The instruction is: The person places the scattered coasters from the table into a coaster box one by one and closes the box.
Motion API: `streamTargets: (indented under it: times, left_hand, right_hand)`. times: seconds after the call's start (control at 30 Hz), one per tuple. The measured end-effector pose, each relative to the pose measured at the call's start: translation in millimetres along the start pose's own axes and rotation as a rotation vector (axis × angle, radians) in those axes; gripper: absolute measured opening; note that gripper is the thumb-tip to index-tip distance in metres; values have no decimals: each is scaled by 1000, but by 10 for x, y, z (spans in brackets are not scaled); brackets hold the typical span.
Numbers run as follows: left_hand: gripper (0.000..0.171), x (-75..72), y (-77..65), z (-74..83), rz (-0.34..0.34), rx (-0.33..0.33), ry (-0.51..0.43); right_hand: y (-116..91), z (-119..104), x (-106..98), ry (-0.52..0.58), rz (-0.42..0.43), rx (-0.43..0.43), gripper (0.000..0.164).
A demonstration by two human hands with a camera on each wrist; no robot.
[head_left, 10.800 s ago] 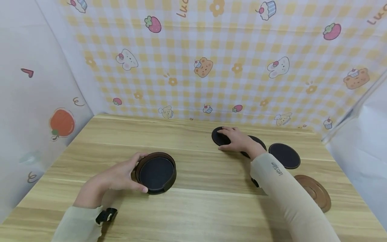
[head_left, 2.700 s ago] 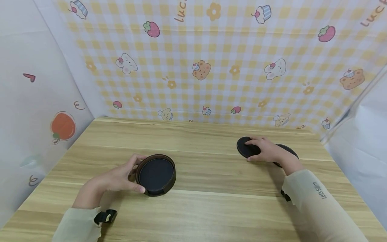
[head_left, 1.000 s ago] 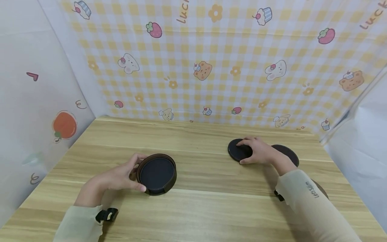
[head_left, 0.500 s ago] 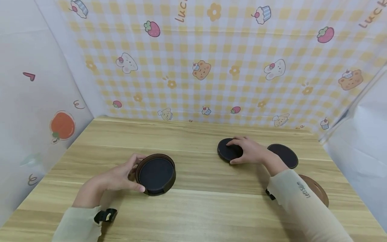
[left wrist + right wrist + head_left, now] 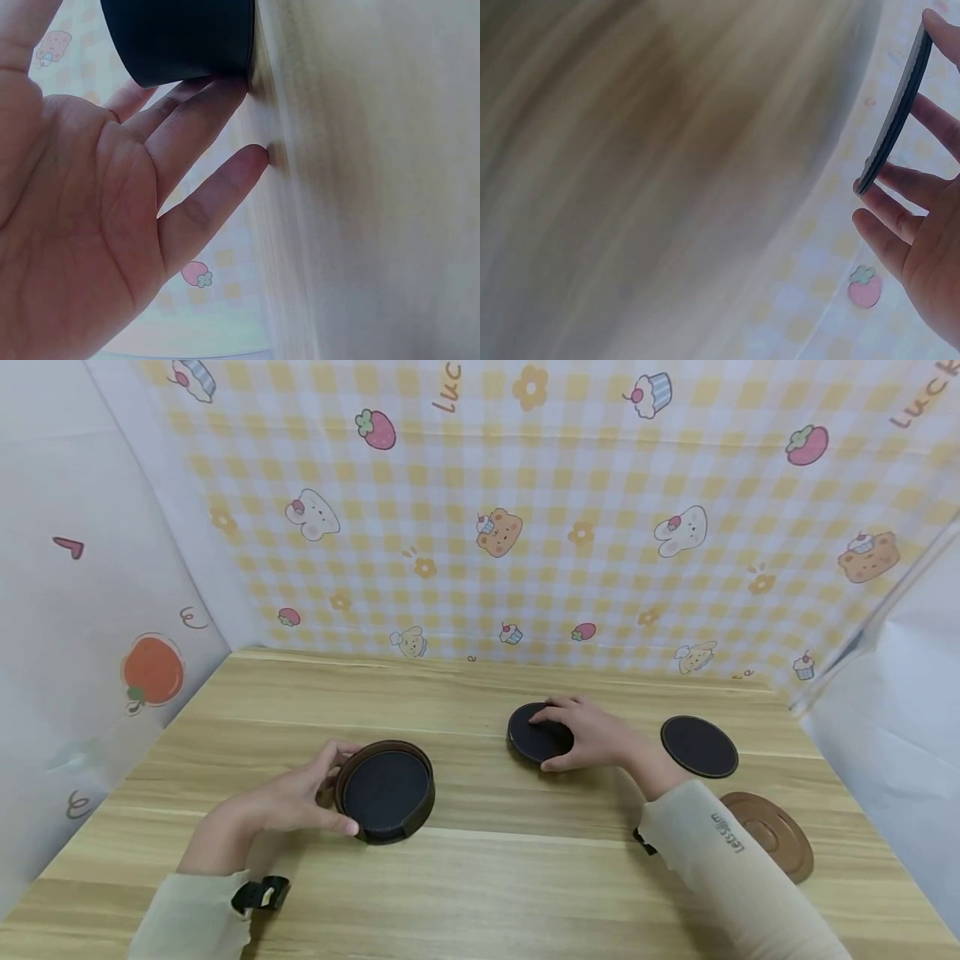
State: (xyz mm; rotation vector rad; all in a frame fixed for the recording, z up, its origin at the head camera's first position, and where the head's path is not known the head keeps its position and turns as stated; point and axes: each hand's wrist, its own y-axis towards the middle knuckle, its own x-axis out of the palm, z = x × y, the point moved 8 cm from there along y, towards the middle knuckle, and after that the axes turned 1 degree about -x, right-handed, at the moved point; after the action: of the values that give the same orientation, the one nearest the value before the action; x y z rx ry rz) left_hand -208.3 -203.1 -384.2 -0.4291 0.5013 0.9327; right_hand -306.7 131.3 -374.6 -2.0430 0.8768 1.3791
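My left hand [image 5: 300,797] grips the side of a round, dark brown coaster holder [image 5: 422,810] on the table, thumb at the near side and fingers at the far side. A black round coaster [image 5: 384,789] lies inside it. In the left wrist view, fingertips touch the dark wall of the holder [image 5: 180,45]. My right hand [image 5: 592,735] holds another black coaster [image 5: 528,735] by its edge, with one finger lying over its top. The right wrist view shows this coaster [image 5: 896,112] edge-on between thumb and fingers, raised off the table.
A black coaster with stitched edge [image 5: 700,746] lies flat at the back right. Nearer, a brown round disc with raised rings [image 5: 780,843] lies partly behind the right sleeve [image 5: 720,852]. A patterned cloth [image 5: 495,485] stands along the back of the wooden table [image 5: 465,893].
Over the last second, my right hand has carried the coaster leftward toward the holder. My left hand has stayed put. Ten seconds ago, more coasters lay along the back right.
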Motion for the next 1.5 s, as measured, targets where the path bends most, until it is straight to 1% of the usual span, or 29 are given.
streamTargets:
  times: [0.1, 0.43, 0.63, 0.83, 1.2, 1.5]
  left_hand:
    - [93, -2, 0, 6, 0, -1, 3]
    - [93, -3, -2, 11, 2, 0, 5]
    - [93, 3, 2, 4, -1, -2, 8]
    - [94, 9, 5, -2, -1, -7, 0]
    - [94, 2, 15, -12, -1, -15, 9]
    - [94, -4, 10, -7, 4, -28, 24]
  right_hand:
    - [45, -90, 16, -5, 5, -26, 67]
    - [152, -429, 98, -7, -22, -103, 64]
    - [192, -582, 156, 14, -36, -105, 64]
    - [237, -753, 144, 10, -32, -127, 64]
    - [361, -1092, 146, 16, -27, -203, 66]
    - [486, -1344, 222, -5, -40, -262, 67]
